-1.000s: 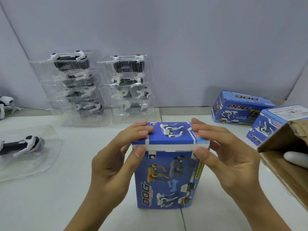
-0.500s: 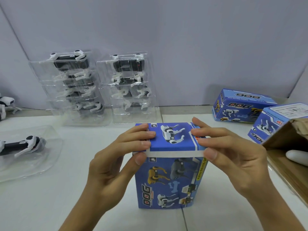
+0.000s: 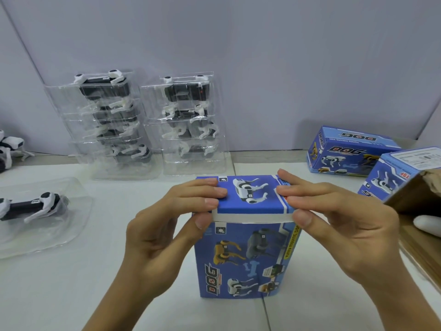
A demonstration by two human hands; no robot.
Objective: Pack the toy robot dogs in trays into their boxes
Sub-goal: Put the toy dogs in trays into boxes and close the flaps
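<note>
Upright box (image 3: 245,254) at table (image 3: 59,283) centre, standing on end. Left hand (image 3: 167,225) at its 9 o'clock, right hand (image 3: 334,223) at 3 o'clock, fingers of both lying on the top flap, thumbs against the front edge. Two stacks of trays (image 3: 148,125) at 11 o'clock, side by side, against the back wall. Single tray with toy dog (image 3: 33,209) at 9 o'clock, flat on table. Loose toy dog (image 3: 9,149) behind it at 10 o'clock. Two boxes (image 3: 350,151) at 2 o'clock. Cardboard carton (image 3: 420,211) at 3 o'clock, partly before the nearer one.
</note>
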